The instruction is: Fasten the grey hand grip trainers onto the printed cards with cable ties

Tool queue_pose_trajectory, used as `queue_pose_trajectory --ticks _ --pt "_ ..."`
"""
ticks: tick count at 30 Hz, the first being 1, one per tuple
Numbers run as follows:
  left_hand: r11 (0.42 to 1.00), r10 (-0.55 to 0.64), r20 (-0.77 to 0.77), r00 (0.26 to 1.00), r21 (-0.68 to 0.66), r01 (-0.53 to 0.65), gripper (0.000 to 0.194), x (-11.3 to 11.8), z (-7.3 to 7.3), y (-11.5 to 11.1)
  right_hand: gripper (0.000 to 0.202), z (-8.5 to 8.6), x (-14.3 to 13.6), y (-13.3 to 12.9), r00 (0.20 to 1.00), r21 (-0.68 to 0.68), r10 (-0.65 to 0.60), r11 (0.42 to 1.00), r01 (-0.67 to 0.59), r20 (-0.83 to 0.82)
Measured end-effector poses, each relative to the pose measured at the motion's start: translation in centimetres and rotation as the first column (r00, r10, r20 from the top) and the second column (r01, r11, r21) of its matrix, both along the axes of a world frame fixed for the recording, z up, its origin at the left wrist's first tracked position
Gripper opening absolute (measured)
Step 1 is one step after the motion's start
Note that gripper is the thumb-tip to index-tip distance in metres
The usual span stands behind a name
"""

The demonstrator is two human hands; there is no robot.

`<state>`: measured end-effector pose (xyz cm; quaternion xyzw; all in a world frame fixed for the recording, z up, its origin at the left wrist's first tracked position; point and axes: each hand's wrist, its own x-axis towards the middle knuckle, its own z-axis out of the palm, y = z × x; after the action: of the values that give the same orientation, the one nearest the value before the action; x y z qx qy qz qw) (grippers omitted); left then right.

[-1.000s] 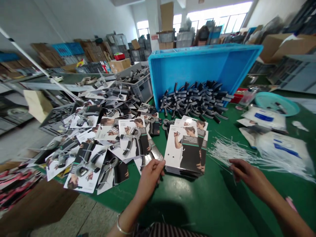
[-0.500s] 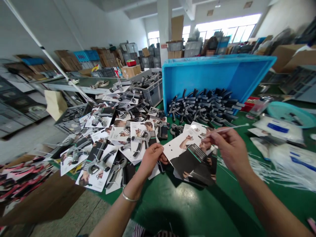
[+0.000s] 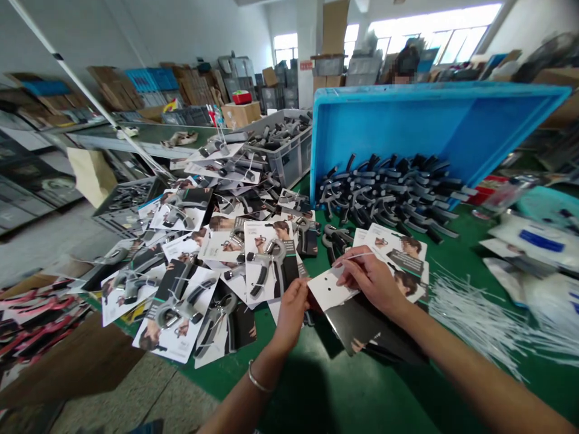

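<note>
My left hand pinches the lower left edge of a printed backing card, lifted off the card stack on the green table. My right hand rests on the card's top and grips a thin white cable tie between its fingers. The card is tilted, white end toward the left. Directly behind lie loose grey and black hand grippers spilling from a tipped blue crate.
A heap of carded hand grippers covers the table's left. White cable ties fan out at right, beside plastic bags and a teal bowl. A grey bin stands behind. Another person works beyond the crate.
My right hand picked a cable tie from the pile at right and brought it onto the card. My left hand lifted the top card off the stack.
</note>
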<state>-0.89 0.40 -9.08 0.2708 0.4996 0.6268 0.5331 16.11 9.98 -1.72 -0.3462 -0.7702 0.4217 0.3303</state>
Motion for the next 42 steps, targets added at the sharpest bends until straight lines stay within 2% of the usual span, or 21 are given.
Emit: queue_pose_trajectory --ticks 4,8,11,13,15,18,21,24,26,28,31,34,42 --pt "0.998 -0.012 0.021 1.000 0.068 0.011 0.030 0.7 -0.2 0.4 0.028 -0.1 0.1 0.3 0.994 0.103 0.069 0.992 -0.078 0.088" --pt "0.995 -0.006 0.055 0.998 0.103 0.000 0.030 1.2 0.0 1.1 0.020 -0.8 -0.2 0.9 0.957 0.268 0.161 0.937 -0.225 0.239" --pt "0.994 0.072 0.013 0.997 0.079 -0.072 0.025 1.4 -0.3 1.2 0.016 -0.8 -0.3 1.1 0.939 0.260 0.246 0.916 -0.307 0.240" --pt "0.998 0.056 -0.088 0.994 0.024 -0.054 0.022 1.4 -0.7 0.8 0.015 -0.6 -0.1 1.2 0.954 0.198 0.240 0.941 -0.274 0.178" --pt "0.998 -0.049 -0.201 0.978 -0.043 0.041 0.019 1.1 -1.1 -0.3 0.014 -0.4 0.2 1.2 0.976 0.129 0.187 0.971 -0.201 0.109" --pt "0.983 -0.168 -0.337 0.926 0.007 0.181 0.017 0.6 -1.3 -2.6 0.013 -0.4 0.6 1.2 0.986 0.100 0.156 0.982 -0.161 0.058" --pt "0.978 -0.113 -0.463 0.879 0.107 0.182 0.014 0.3 -1.0 -4.3 0.012 -0.4 0.6 1.1 0.979 0.131 0.186 0.972 -0.196 0.086" --pt "0.989 0.015 -0.504 0.864 0.133 0.061 0.014 0.9 -0.4 -4.1 0.013 -0.3 0.3 1.0 0.976 0.150 0.182 0.968 -0.199 0.121" --pt "0.983 0.125 -0.505 0.854 0.182 -0.036 0.014 1.6 -0.2 -3.0 0.012 -0.3 0.2 0.9 0.976 0.156 0.161 0.970 -0.184 0.149" --pt "0.972 0.175 -0.477 0.861 0.221 -0.076 0.018 2.3 -0.2 -1.6 0.010 -0.3 0.1 0.8 0.975 0.163 0.137 0.972 -0.166 0.174" --pt "0.981 0.118 -0.383 0.916 0.188 -0.047 0.029 3.0 -0.6 -0.1 0.007 -0.4 0.0 0.7 0.977 0.190 0.107 0.972 -0.142 0.183" --pt "0.987 0.090 -0.322 0.942 0.153 -0.042 0.033 3.3 -0.8 0.4 0.009 -0.4 0.0 0.6 0.978 0.225 0.117 0.962 -0.155 0.174" --pt "0.991 0.102 -0.286 0.953 0.111 -0.073 0.014 2.8 0.2 0.0 0.022 -0.4 0.1 0.6 0.941 0.322 0.246 0.893 -0.314 0.233"
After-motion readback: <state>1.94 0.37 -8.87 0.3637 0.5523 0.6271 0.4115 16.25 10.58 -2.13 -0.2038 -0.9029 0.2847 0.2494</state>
